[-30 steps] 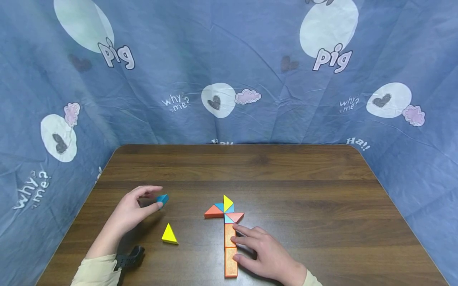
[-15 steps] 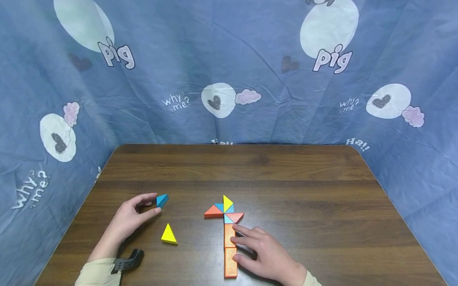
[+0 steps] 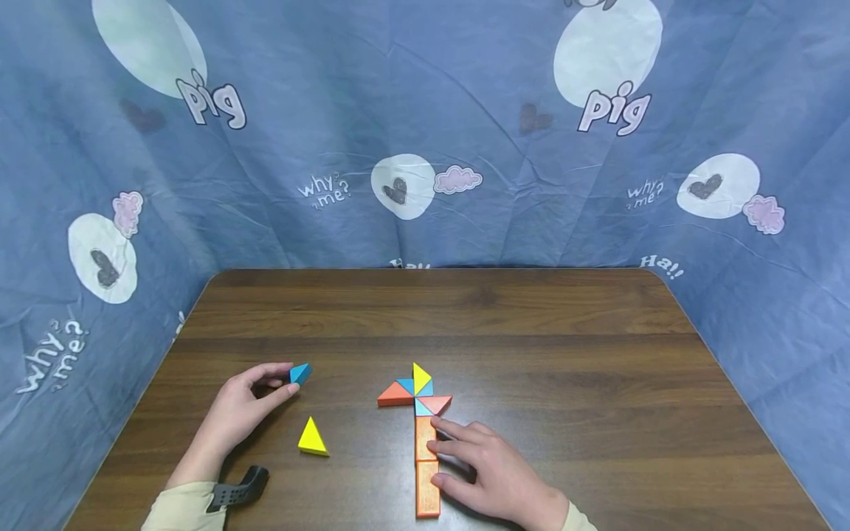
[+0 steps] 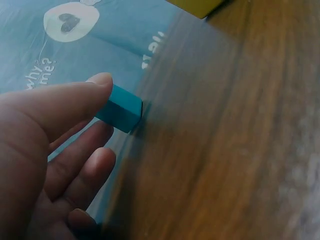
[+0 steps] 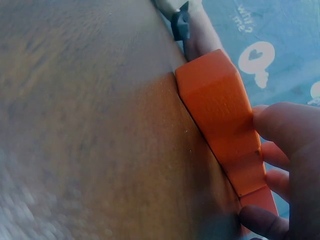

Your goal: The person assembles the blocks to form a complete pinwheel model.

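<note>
In the head view, my left hand (image 3: pixel 239 405) pinches a blue triangular block (image 3: pixel 300 374) between thumb and fingers at the left of the table. The left wrist view shows the thumb against that blue block (image 4: pixel 122 111), which is at the tabletop. A yellow triangular block (image 3: pixel 312 437) lies nearer me. My right hand (image 3: pixel 494 472) rests its fingertips along the right side of two orange rectangular blocks (image 3: pixel 427 487), lined up end to end. Above them, several triangular blocks form a pinwheel, including a yellow one (image 3: pixel 421 380) and a red one (image 3: pixel 396 394).
The wooden table (image 3: pixel 564 354) reaches back to a blue printed cloth (image 3: pixel 465 88), which also hangs at both sides. A black wrist strap (image 3: pixel 240 488) sits at the left sleeve.
My left index finger has come down towards the blue block, and the thumb has slid slightly back. The block has turned a little. My right hand and the pinwheel blocks stay in place.
</note>
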The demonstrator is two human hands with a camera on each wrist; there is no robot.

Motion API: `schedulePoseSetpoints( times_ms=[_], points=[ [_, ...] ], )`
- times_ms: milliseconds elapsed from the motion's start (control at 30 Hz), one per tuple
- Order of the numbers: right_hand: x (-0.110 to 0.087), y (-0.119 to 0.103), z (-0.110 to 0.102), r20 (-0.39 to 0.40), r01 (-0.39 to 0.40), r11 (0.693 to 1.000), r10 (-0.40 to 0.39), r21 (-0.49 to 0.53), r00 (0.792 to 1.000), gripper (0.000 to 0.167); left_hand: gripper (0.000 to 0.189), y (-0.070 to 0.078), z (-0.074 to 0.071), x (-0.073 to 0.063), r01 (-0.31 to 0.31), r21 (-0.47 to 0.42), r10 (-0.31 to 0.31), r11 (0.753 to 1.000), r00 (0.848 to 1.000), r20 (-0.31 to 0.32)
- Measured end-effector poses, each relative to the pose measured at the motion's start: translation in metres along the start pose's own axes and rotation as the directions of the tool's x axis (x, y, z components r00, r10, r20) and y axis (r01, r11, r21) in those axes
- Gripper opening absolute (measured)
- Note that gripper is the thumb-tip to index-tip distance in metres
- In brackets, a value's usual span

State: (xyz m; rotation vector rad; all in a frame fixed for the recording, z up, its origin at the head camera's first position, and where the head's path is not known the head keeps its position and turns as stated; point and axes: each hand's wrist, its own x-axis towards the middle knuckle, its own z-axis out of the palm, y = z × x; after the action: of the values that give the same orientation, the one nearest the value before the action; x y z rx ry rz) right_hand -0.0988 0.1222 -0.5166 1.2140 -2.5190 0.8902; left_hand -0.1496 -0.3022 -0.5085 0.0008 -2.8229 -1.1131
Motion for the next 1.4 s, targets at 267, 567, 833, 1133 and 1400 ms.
schedulePoseSetpoints(
  times_ms=[267, 567, 833, 1133, 1400],
  points=[
    [0.0, 0.001, 0.002, -0.024, 0.03, 1.0, -0.03, -0.005, 0.999, 0.036, 0.047, -0.001, 0.0, -0.001, -0.026, 0.027, 0.026, 0.999, 1.0, -0.016],
    [0.001, 0.001, 0.001, 0.012, -0.004, 1.0, 0.004, 0.006, 1.0, 0.036, 0.046, 0.0, 0.0, -0.002, 0.009, 0.013, -0.009, 1.0, 1.0, -0.029],
    [0.001, 0.001, 0.0, -0.003, 0.007, 1.0, -0.007, 0.006, 1.0, 0.036, 0.05, 0.01, -0.002, -0.002, 0.055, -0.042, -0.057, 0.998, 0.997, -0.045],
    [0.001, 0.0, -0.001, 0.024, -0.025, 0.999, 0.025, 0.021, 0.999, 0.036, 0.04, 0.032, -0.001, -0.006, -0.048, -0.116, 0.042, 0.992, 0.997, -0.057],
    [0.0, 0.0, -0.002, 0.01, -0.009, 1.0, 0.008, 0.023, 1.0, 0.036, 0.039, 0.061, 0.006, -0.008, -0.098, -0.124, 0.105, 0.987, 0.993, 0.049]
  ],
)
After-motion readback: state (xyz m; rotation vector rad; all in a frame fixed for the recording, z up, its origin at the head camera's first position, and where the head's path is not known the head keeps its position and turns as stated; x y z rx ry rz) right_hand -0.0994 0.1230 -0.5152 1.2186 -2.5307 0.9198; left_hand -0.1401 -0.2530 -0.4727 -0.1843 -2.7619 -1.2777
